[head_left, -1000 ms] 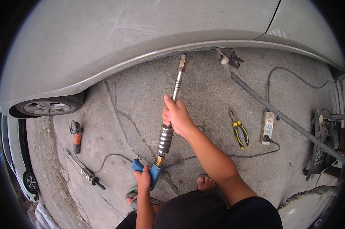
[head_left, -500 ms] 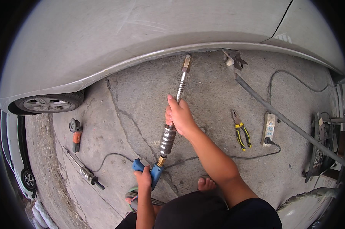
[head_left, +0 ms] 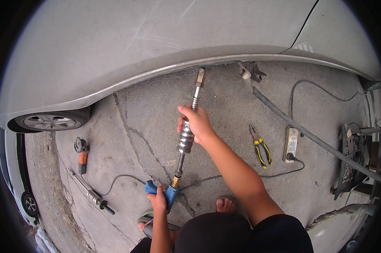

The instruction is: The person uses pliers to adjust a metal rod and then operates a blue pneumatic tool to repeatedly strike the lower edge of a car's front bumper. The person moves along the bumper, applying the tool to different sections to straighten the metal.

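Observation:
A slide hammer with a ribbed chrome weight (head_left: 186, 139) on a steel shaft slants up and away from me toward the car's sill. My left hand (head_left: 157, 200) is closed round its blue pistol-style handle (head_left: 171, 196). Higher up, my right hand (head_left: 195, 123) wraps the shaft at the top end of the weight, and its fingertips are partly hidden. Beyond that hand, a spring sits on the shaft below the metal tip (head_left: 200, 76). The tip appears close beneath the sill edge; whether it touches the car I cannot tell.
A pale car body (head_left: 178, 29) spans the far side, its wheel (head_left: 51, 120) at left. On the concrete lie an angle grinder (head_left: 81, 155), another slide hammer (head_left: 91, 194), pliers (head_left: 260, 147), a power strip (head_left: 290, 143) with cables, and a long grey bar (head_left: 300, 122) with a clamp (head_left: 252, 72).
The ribbed weight has slid up the shaft, away from the blue handle, baring shaft below it. My right hand is slightly lower in view; my left hand keeps its hold.

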Demonstrator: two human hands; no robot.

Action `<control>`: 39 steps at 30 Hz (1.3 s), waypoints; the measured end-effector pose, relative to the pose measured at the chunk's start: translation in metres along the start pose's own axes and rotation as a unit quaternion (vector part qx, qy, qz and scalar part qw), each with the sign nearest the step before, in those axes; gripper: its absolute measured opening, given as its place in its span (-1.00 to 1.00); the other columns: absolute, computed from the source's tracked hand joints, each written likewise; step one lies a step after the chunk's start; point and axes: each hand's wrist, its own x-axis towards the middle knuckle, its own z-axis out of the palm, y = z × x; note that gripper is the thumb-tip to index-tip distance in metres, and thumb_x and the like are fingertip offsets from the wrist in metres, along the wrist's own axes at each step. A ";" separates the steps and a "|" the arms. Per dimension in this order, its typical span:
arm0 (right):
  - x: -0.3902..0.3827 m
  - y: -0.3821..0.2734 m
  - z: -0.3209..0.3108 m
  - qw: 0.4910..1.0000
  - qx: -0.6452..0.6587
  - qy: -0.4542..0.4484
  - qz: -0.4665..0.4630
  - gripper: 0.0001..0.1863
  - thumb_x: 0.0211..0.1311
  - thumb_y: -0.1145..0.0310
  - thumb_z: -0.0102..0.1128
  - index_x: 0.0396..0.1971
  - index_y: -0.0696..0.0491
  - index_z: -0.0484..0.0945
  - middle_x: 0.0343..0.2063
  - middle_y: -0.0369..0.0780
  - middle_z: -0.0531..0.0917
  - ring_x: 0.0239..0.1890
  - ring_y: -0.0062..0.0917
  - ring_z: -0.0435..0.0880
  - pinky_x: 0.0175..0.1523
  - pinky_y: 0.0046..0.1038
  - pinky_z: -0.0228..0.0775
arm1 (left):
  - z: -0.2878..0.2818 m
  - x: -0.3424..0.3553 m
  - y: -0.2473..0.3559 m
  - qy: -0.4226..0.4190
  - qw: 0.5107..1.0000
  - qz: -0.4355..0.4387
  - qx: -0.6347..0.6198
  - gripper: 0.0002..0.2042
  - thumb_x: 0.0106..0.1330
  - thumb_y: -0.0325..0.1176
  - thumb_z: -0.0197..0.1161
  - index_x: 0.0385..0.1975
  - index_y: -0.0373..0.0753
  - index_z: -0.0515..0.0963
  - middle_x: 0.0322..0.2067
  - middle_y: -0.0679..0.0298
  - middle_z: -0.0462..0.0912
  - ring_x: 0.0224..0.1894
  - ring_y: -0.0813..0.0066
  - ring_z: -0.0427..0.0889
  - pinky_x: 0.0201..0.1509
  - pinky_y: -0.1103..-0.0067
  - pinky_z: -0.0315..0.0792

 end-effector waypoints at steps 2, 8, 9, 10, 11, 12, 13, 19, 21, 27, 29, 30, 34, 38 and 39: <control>-0.021 0.021 0.000 0.999 -0.015 0.021 0.029 -0.75 0.24 0.32 0.26 -0.50 0.04 0.37 -0.68 -0.27 0.53 -0.70 -0.55 0.54 -0.56 -0.44 0.41 | 0.003 0.003 -0.005 0.009 1.000 0.006 -0.006 -0.32 0.19 -0.02 0.32 0.02 -0.51 0.22 -0.10 -0.03 0.48 -0.08 0.23 0.49 0.09 0.40 0.38; -0.045 0.063 -0.012 0.996 -0.083 0.003 0.009 -0.79 0.29 0.30 0.21 -0.37 0.03 0.35 -0.60 -0.25 0.55 -0.60 -0.55 0.54 -0.44 -0.45 0.39 | 0.015 -0.002 -0.018 0.032 0.999 0.033 -0.006 -0.35 0.19 -0.03 0.31 0.00 -0.49 0.23 -0.13 -0.01 0.47 -0.12 0.26 0.49 0.04 0.40 0.40; -0.042 0.058 -0.015 0.995 -0.102 0.010 -0.020 -0.79 0.30 0.28 0.20 -0.36 0.03 0.36 -0.59 -0.25 0.55 -0.57 -0.56 0.54 -0.42 -0.47 0.39 | 0.016 -0.004 -0.010 0.017 0.999 0.025 -0.012 -0.35 0.20 -0.04 0.31 -0.01 -0.49 0.21 -0.10 -0.05 0.46 -0.08 0.23 0.49 0.09 0.40 0.38; -0.039 0.050 -0.009 0.992 -0.116 0.009 -0.048 -0.79 0.30 0.27 0.19 -0.35 0.03 0.36 -0.58 -0.26 0.55 -0.55 -0.57 0.53 -0.39 -0.48 0.38 | 0.012 -0.004 -0.006 0.010 1.000 0.019 -0.021 -0.36 0.20 -0.05 0.32 -0.02 -0.49 0.20 -0.07 -0.10 0.46 -0.04 0.20 0.48 0.14 0.39 0.37; -0.038 0.037 -0.006 0.998 -0.054 0.016 -0.038 -0.74 0.34 0.16 0.14 -0.32 0.04 0.38 -0.56 -0.28 0.56 -0.51 -0.58 0.51 -0.36 -0.50 0.35 | 0.011 -0.003 -0.011 0.023 0.999 0.034 -0.016 -0.35 0.20 -0.07 0.32 -0.02 -0.50 0.19 -0.07 -0.12 0.47 -0.04 0.18 0.49 0.15 0.37 0.36; -0.035 0.028 -0.006 0.999 0.035 0.015 0.004 -0.68 0.37 0.06 0.07 -0.43 -0.01 0.36 -0.65 -0.36 0.45 -0.62 -0.62 0.40 -0.46 -0.51 0.27 | 0.012 -0.005 -0.010 0.029 0.999 0.044 -0.009 -0.36 0.19 -0.07 0.32 -0.01 -0.50 0.20 -0.08 -0.09 0.47 -0.06 0.21 0.49 0.13 0.39 0.37; -0.031 0.024 -0.003 0.998 0.040 0.023 0.045 -0.61 0.38 0.00 0.04 -0.53 -0.05 0.29 -0.71 -0.39 0.35 -0.68 -0.65 0.30 -0.54 -0.52 0.18 | 0.012 -0.008 -0.009 0.036 0.998 0.054 -0.003 -0.36 0.18 -0.07 0.32 0.00 -0.50 0.22 -0.10 -0.05 0.47 -0.07 0.23 0.49 0.10 0.40 0.38; -0.004 0.020 -0.027 0.929 0.214 -0.251 0.170 -0.31 0.29 -0.39 -0.12 -0.77 -0.17 -0.01 -0.86 -0.49 -0.02 -0.83 -0.70 -0.11 -0.70 -0.54 -0.19 | 0.011 -0.001 -0.017 0.053 0.995 0.087 0.015 -0.41 0.18 -0.10 0.31 -0.04 -0.49 0.27 -0.17 0.00 0.48 -0.12 0.26 0.48 0.04 0.40 0.39; 0.005 0.029 -0.040 0.842 0.312 -0.405 0.172 -0.27 0.26 -0.49 -0.26 -0.79 -0.17 -0.04 -0.87 -0.51 -0.06 -0.83 -0.72 -0.15 -0.71 -0.55 -0.22 | 0.016 -0.008 -0.015 0.056 0.994 0.093 0.009 -0.43 0.18 -0.11 0.31 -0.05 -0.47 0.29 -0.18 0.01 0.49 -0.14 0.27 0.48 0.03 0.39 0.39; -0.053 0.033 -0.009 0.988 0.079 0.063 0.115 -0.47 0.43 -0.09 -0.03 -0.66 -0.13 0.09 -0.81 -0.47 0.09 -0.80 -0.73 0.05 -0.69 -0.57 -0.03 | 0.000 -0.003 -0.043 0.109 0.990 0.084 0.011 -0.42 0.18 -0.09 0.33 -0.05 -0.46 0.27 -0.17 -0.01 0.50 -0.13 0.25 0.50 0.03 0.38 0.40; -0.055 0.036 -0.015 0.991 0.080 0.079 0.068 -0.53 0.45 -0.01 -0.01 -0.61 -0.11 0.13 -0.78 -0.46 0.14 -0.78 -0.73 0.11 -0.66 -0.57 0.05 | 0.000 0.003 -0.039 0.096 0.990 0.099 0.018 -0.40 0.18 -0.08 0.33 -0.04 -0.47 0.27 -0.15 -0.02 0.50 -0.12 0.24 0.50 0.04 0.38 0.40; -0.049 0.034 -0.019 0.994 0.076 0.059 0.060 -0.54 0.45 -0.02 -0.02 -0.59 -0.11 0.14 -0.76 -0.46 0.15 -0.75 -0.74 0.13 -0.64 -0.58 0.07 | 0.001 0.002 -0.037 0.090 0.991 0.099 0.024 -0.39 0.18 -0.08 0.33 -0.03 -0.47 0.26 -0.14 -0.03 0.50 -0.11 0.24 0.50 0.05 0.38 0.40; -0.040 0.023 -0.011 0.994 0.073 0.015 0.075 -0.59 0.47 0.01 -0.04 -0.52 -0.09 0.17 -0.71 -0.45 0.21 -0.69 -0.75 0.18 -0.57 -0.59 0.12 | 0.010 -0.008 -0.017 0.093 0.991 0.091 0.038 -0.39 0.18 -0.07 0.33 -0.03 -0.47 0.28 -0.13 -0.04 0.49 -0.12 0.21 0.50 0.04 0.38 0.40; -0.031 0.017 -0.006 0.995 0.075 0.008 0.066 -0.60 0.47 0.05 -0.04 -0.54 -0.07 0.17 -0.73 -0.44 0.23 -0.72 -0.74 0.21 -0.58 -0.60 0.16 | 0.009 -0.008 0.002 0.061 0.996 0.055 0.023 -0.40 0.16 -0.07 0.34 -0.06 -0.49 0.31 -0.19 0.01 0.52 -0.15 0.26 0.51 0.03 0.40 0.40; -0.028 0.018 -0.005 0.993 0.091 -0.001 0.075 -0.62 0.46 0.08 0.00 -0.51 -0.06 0.18 -0.73 -0.43 0.24 -0.72 -0.74 0.21 -0.59 -0.59 0.17 | 0.007 -0.005 0.002 0.061 0.996 0.062 0.007 -0.40 0.15 -0.07 0.35 -0.07 -0.49 0.31 -0.21 0.03 0.53 -0.17 0.28 0.51 0.02 0.42 0.40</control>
